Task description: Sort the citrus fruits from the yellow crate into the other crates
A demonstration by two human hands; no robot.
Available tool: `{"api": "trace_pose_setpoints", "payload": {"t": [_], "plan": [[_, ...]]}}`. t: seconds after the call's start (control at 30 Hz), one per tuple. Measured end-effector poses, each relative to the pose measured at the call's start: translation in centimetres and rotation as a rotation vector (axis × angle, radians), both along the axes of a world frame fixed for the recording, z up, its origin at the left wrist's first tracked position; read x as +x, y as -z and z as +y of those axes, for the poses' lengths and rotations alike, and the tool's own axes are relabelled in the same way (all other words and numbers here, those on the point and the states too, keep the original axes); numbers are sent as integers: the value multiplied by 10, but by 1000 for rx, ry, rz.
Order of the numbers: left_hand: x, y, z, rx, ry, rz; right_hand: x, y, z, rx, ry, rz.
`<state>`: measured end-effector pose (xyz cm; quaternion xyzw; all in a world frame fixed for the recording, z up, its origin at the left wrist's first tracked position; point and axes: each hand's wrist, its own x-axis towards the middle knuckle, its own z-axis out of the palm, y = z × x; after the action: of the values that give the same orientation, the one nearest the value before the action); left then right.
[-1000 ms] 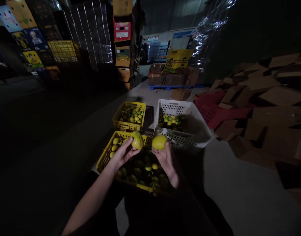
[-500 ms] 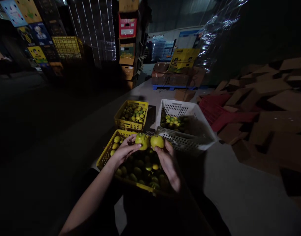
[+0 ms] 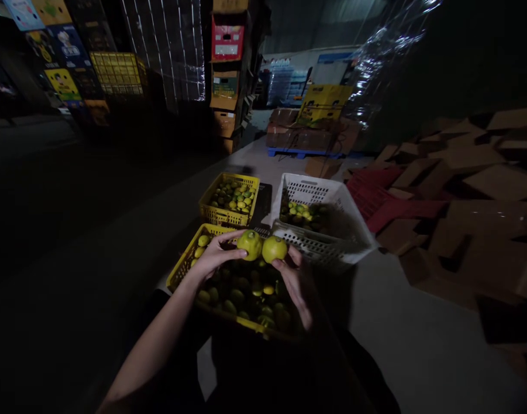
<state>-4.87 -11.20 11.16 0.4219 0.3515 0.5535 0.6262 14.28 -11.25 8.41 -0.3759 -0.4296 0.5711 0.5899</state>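
Observation:
My left hand [image 3: 218,253] is closed on a yellow-green citrus fruit [image 3: 250,244], thumb on the near side. Close beside it, a second, rounder citrus fruit [image 3: 274,249] is gripped in my right hand [image 3: 294,276]. Both fruits are held up over the near yellow crate [image 3: 183,265], whose shaded inside holds many citrus fruits [image 3: 237,296]. My forearms and hands cover part of that crate's rim and contents.
Behind stands another yellow crate [image 3: 224,216] of citrus fruit. To its right is a white crate [image 3: 349,221] with fewer fruits. Flattened cardboard [image 3: 483,230] and a red crate [image 3: 375,198] lie at the right. Stacked boxes [image 3: 226,86] and a blue pallet [image 3: 302,153] are farther back.
The left fruit has turned in my fingers, so its stem end shows more. The right fruit has shifted slightly. Both hands keep their hold over the crate.

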Motion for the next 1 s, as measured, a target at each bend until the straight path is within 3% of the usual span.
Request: {"api": "trace_pose_setpoints", "payload": {"t": [0.2, 0.4, 0.67, 0.8, 1.0], "plan": [[2, 8, 4, -27, 22, -100, -1, 4, 2, 34, 23, 34], [6, 13, 11, -148, -44, -149, -3, 2, 2, -11, 59, 86], [14, 13, 19, -281, -90, -252, -1, 5, 8, -112, -45, 103], [19, 13, 18, -328, -107, -247, -6, 4, 6, -147, -101, 137], [28, 15, 12, -296, -90, -133, -11, 8, 2, -130, -50, 89]]}}
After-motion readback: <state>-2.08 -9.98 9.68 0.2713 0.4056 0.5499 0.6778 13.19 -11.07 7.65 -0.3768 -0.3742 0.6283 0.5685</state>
